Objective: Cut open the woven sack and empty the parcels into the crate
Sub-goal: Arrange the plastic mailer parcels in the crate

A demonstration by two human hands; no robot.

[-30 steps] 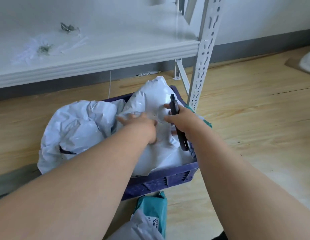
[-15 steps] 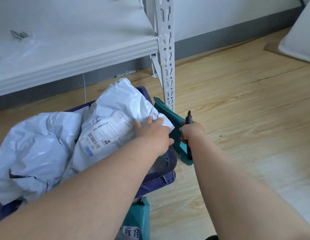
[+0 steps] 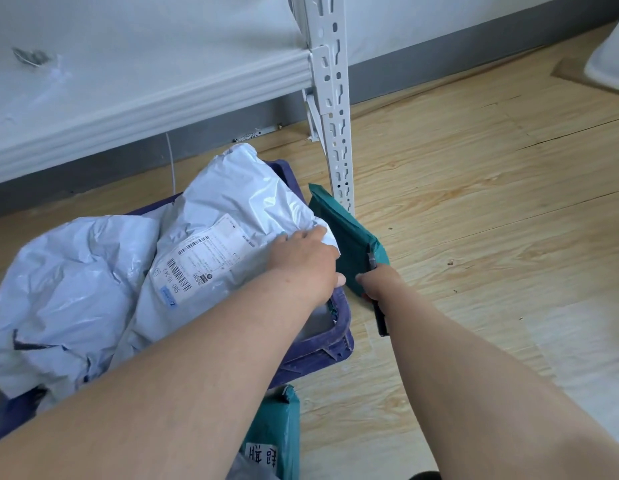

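Note:
A dark blue crate (image 3: 339,337) on the wooden floor holds two white plastic parcels. The nearer one (image 3: 228,209) has a barcode label and leans over the crate's right end; the other (image 3: 76,282) fills the left. My left hand (image 3: 304,261) lies on the labelled parcel's right edge, fingers stretched over it. My right hand (image 3: 380,284) is just outside the crate's right rim. It grips a black cutter (image 3: 380,320) and also holds the lower end of a teal parcel (image 3: 342,233). That parcel stands tilted between the crate and the shelf post.
A white metal shelf (image 3: 128,64) overhangs the crate, and its perforated post (image 3: 332,98) stands right behind the teal parcel. A second teal parcel (image 3: 277,427) with handwriting lies on the floor in front of the crate. A white object (image 3: 609,64) sits at the far right.
My right hand has moved with the cutter from over the crate to the teal parcel beside its right rim. My left hand has stayed on the labelled white parcel.

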